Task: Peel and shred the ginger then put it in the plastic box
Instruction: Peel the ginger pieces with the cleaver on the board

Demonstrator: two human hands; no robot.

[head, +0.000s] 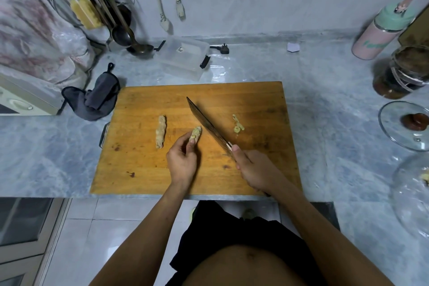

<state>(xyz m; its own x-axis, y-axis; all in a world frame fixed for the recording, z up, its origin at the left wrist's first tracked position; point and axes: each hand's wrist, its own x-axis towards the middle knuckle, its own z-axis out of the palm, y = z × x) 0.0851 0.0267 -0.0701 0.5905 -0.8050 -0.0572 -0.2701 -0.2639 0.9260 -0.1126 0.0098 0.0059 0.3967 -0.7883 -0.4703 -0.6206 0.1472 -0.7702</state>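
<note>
On the wooden cutting board [255, 104], my left hand [182, 160] pinches a short piece of ginger [195, 134] by its near end. My right hand [253, 169] grips the handle of a cleaver [206, 125]. The blade points away to the upper left and lies just right of the held ginger. A longer unpeeled ginger piece [161, 131] lies on the board's left half. A small heap of ginger peel [238, 124] sits right of the blade. The clear plastic box [183, 57] with black clips stands on the counter behind the board.
A dark cloth [96, 97] lies at the board's left rear corner. Ladles and utensils [125, 35] hang at the back left. At the right stand a pink-green flask [380, 30], a dark jar [404, 72] and a glass lid [404, 123]. The counter edge runs just below the board.
</note>
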